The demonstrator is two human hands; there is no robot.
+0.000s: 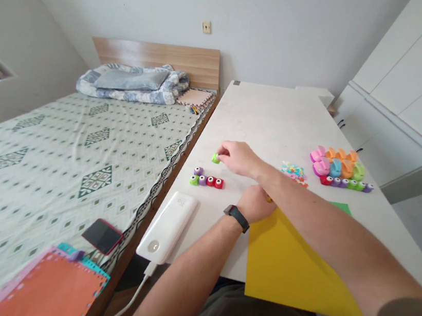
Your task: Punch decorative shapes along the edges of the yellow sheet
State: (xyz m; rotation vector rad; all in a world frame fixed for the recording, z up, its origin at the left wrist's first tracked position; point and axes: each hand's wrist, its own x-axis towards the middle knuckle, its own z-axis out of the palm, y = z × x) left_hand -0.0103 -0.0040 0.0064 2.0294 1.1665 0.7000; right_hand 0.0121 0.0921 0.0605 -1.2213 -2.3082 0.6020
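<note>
At a white table, the right hand pinches a small green punch; what the left hand holds is unclear.

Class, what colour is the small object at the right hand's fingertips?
The small object at the right hand is bright green, seen in the head view.

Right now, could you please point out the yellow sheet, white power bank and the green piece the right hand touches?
Yellow sheet (282, 266), head view: open face.
White power bank (168, 225), head view: top face.
Green piece (214, 158), head view: uncovered part.
</note>
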